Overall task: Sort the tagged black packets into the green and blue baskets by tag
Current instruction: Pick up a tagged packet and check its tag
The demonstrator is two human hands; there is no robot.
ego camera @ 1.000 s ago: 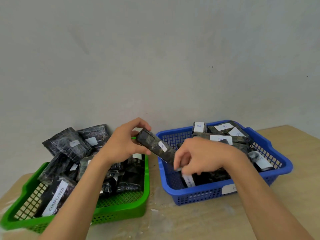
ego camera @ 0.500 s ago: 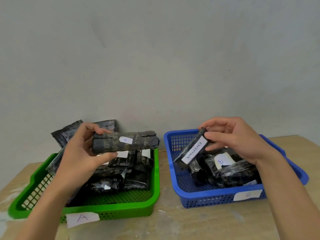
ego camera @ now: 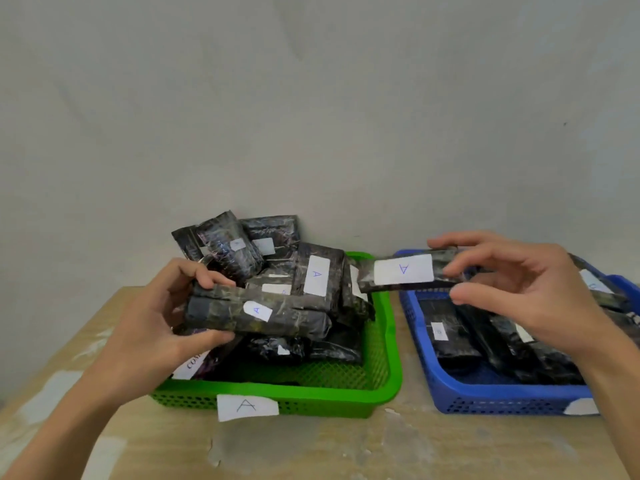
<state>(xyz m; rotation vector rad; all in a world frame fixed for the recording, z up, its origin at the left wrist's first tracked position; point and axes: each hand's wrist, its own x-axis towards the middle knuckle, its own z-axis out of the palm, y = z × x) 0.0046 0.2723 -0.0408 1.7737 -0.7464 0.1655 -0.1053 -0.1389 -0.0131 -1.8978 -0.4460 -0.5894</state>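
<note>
A green basket [ego camera: 388, 386] with a paper label "A" on its front wall holds several black packets. My left hand [ego camera: 152, 320] grips a rolled black packet [ego camera: 277, 315] with a small "A" tag, held level over this basket. To the right stands a blue basket [ego camera: 446, 393] with more packets. My right hand [ego camera: 519, 292] pinches the right end of a second black packet [ego camera: 367, 275] bearing a large white "A" tag; this packet spans the gap between the two baskets, its left end over the green one's far right corner.
Both baskets sit on a wooden table [ego camera: 381, 452] with pale worn patches, pushed up against a plain grey wall [ego camera: 311, 116]. A packet in the green basket shows a printed strip [ego camera: 194, 363]. A white label [ego camera: 581, 407] sticks to the blue basket's front.
My right hand now holds an "A" tagged packet instead of the printed-strip one, and has moved left toward the green basket. My left hand keeps its rolled packet, lower over the basket.
</note>
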